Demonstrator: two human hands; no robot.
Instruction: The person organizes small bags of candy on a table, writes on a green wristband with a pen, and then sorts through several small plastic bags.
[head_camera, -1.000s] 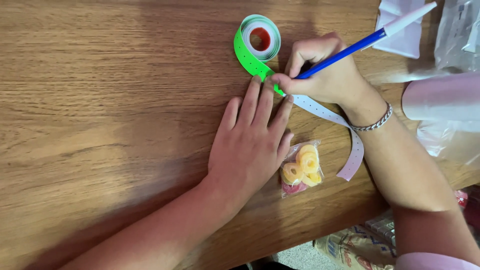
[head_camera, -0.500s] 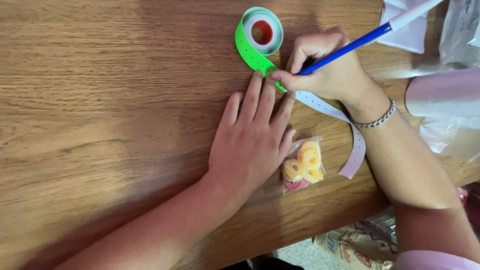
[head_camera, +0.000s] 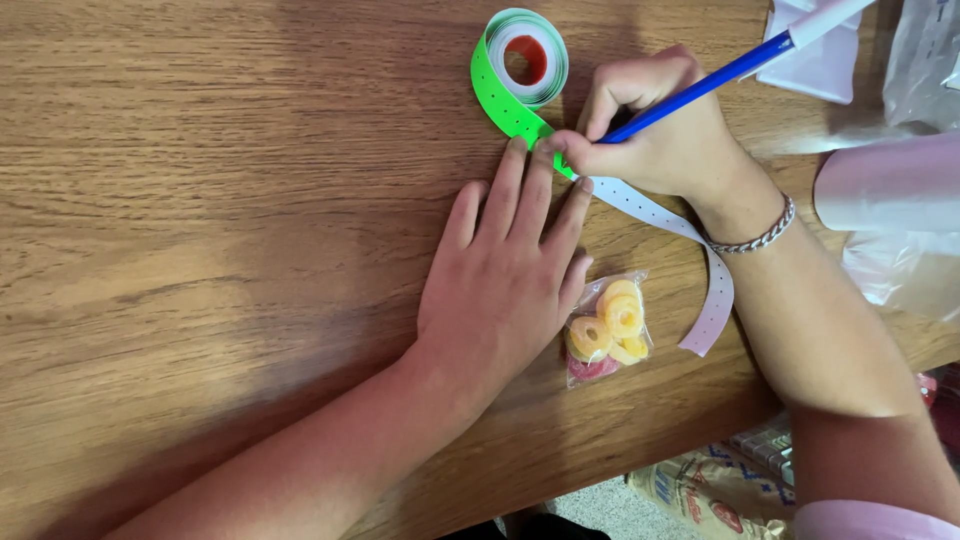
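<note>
While the left hand (head_camera: 505, 290) lies flat, fingers pinning the green band (head_camera: 505, 105) to the surface just below its roll (head_camera: 528, 58), the right hand (head_camera: 655, 130) has a closed grip on the pen (head_camera: 720, 75), tip on the band, so looks like mid-writing; next just needs the strip kept still.

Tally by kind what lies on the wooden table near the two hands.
Green label roll: 1
Blue pen, in the right hand: 1
Clear bag of ring sweets, beside the left hand: 1
Total: 3
</note>
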